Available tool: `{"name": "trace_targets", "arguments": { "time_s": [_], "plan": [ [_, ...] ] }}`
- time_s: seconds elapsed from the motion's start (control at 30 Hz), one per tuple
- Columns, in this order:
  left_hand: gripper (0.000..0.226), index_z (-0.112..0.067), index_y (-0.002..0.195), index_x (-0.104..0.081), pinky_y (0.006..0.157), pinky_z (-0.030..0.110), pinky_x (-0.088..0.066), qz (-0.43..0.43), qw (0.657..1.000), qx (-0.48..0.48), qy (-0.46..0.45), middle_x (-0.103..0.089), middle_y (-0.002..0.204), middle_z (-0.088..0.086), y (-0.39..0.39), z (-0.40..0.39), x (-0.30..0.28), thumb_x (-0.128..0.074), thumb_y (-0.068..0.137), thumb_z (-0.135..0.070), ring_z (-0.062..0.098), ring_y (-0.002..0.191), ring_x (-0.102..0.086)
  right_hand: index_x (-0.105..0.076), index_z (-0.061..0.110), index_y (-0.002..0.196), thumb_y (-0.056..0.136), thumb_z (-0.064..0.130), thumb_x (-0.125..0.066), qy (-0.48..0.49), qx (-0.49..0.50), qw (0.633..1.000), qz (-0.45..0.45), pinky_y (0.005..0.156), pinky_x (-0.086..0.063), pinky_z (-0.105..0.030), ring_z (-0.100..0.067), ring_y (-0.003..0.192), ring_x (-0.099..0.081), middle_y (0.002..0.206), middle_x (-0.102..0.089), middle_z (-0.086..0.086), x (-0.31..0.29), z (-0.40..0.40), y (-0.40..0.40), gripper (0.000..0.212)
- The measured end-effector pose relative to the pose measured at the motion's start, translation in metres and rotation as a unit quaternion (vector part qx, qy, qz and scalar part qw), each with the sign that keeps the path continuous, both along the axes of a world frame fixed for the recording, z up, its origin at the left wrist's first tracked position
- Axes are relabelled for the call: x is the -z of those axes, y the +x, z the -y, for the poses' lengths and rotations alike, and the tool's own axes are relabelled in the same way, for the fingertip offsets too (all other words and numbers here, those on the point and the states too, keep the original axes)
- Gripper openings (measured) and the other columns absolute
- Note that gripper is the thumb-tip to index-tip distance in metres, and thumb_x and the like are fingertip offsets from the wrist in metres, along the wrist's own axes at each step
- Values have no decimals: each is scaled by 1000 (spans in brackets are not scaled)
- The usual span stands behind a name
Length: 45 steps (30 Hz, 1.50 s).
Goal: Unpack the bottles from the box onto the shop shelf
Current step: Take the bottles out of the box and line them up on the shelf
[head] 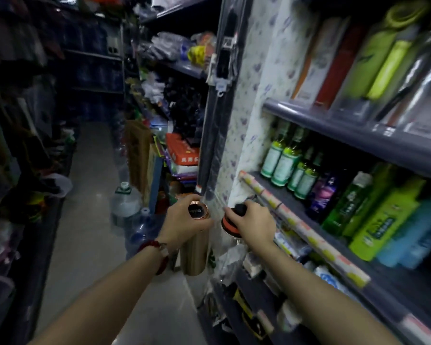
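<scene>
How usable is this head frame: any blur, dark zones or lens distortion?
Head view: motion blur smears the upper shelf goods at right; the left aisle side is dim, nearly black; wide-angle bending curves the shelf edge; the left hand on the copper flask and the right hand stay fairly sharp.

The flask at 6 o'clock is shiny gold with a black top. Just beside it, toward 3 o'clock, the lid is black with an orange ring. At 3 o'clock the small bottles are green with pale labels. A bracelet at 7 o'clock is dark red. The shelf edge has pink and yellow patches.
</scene>
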<state>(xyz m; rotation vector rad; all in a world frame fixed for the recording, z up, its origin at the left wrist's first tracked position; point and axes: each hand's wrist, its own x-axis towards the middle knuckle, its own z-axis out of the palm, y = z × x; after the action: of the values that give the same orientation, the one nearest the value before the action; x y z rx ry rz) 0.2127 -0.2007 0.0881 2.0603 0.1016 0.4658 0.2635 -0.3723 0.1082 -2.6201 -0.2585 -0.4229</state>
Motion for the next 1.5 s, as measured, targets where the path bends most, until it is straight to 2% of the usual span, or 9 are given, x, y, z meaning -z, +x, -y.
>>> {"name": "trace_targets", "arguments": {
  "time_s": [0.2, 0.3, 0.5, 0.77, 0.87, 1.13, 1.27, 1.4, 1.5],
  "plan": [
    [69, -26, 114, -49, 80, 22, -48, -11, 998, 59, -11, -62, 103, -9, 32, 8, -42, -85, 57, -42, 9, 94, -60, -67, 14, 88, 82, 60, -57, 25, 105, 994, 28, 54, -43, -30, -27, 81, -66, 82, -70, -6, -47, 7, -5, 47],
    [55, -27, 102, -54, 66, 11, -40, 3, 996, 84, -11, -62, 94, -11, 39, 19, -61, -85, 58, -40, 3, 85, -58, -65, 15, 82, 81, 60, -56, 42, 155, 986, 38, 56, -42, -29, -27, 81, -66, 79, -68, -4, -62, 14, -11, 46],
    [45, -25, 100, -61, 61, 3, -39, 50, 988, 142, -47, -64, 88, -13, 41, 47, -85, -85, 62, -28, -8, 79, -55, -65, 16, 80, 81, 64, -56, 48, 247, 963, 95, 54, -40, -28, -26, 77, -66, 76, -69, -2, -87, 41, -35, 48],
    [63, -32, 107, -62, 92, 34, -52, 91, 976, 185, -74, -70, 98, -11, 38, 94, -129, -79, 50, -51, 11, 98, -64, -68, 20, 79, 80, 61, -57, 63, 305, 937, 159, 58, -49, -29, -22, 78, -67, 75, -71, 2, -134, 83, -69, 43],
    [62, -27, 115, -62, 92, 25, -48, 114, 968, 212, -71, -68, 103, -10, 32, 114, -151, -83, 58, -41, 9, 101, -62, -67, 20, 75, 79, 63, -56, 58, 329, 923, 192, 56, -47, -30, -24, 78, -68, 73, -71, -1, -153, 98, -80, 44],
    [65, -24, 122, -59, 88, 21, -43, 181, 944, 269, -67, -66, 112, -5, 13, 164, -216, -82, 63, -39, 9, 104, -58, -56, 16, 64, 78, 61, -55, 50, 342, 899, 268, 50, -43, -28, -23, 66, -63, 63, -63, -1, -214, 138, -108, 47],
    [59, -25, 118, -60, 88, 22, -45, 223, 932, 277, -72, -65, 103, -9, 4, 183, -251, -81, 65, -40, 11, 104, -59, -66, 16, 76, 82, 56, -58, 57, 339, 887, 309, 46, -32, -23, -17, 67, -60, 69, -63, 3, -251, 155, -126, 41],
    [58, -27, 117, -60, 89, 23, -47, 259, 925, 267, -83, -62, 97, -13, -2, 197, -282, -81, 65, -41, 9, 100, -59, -69, 17, 80, 81, 57, -58, 69, 349, 867, 348, 59, -34, -27, -13, 68, -48, 67, -56, 6, -282, 169, -141, 41],
    [62, -25, 119, -60, 88, 22, -47, 293, 914, 267, -90, -66, 104, -9, -7, 203, -304, -81, 63, -42, 8, 100, -60, -70, 18, 76, 79, 58, -58, 86, 338, 856, 381, 59, -38, -27, -14, 67, -55, 63, -59, 5, -302, 177, -148, 42]
  ]
}}
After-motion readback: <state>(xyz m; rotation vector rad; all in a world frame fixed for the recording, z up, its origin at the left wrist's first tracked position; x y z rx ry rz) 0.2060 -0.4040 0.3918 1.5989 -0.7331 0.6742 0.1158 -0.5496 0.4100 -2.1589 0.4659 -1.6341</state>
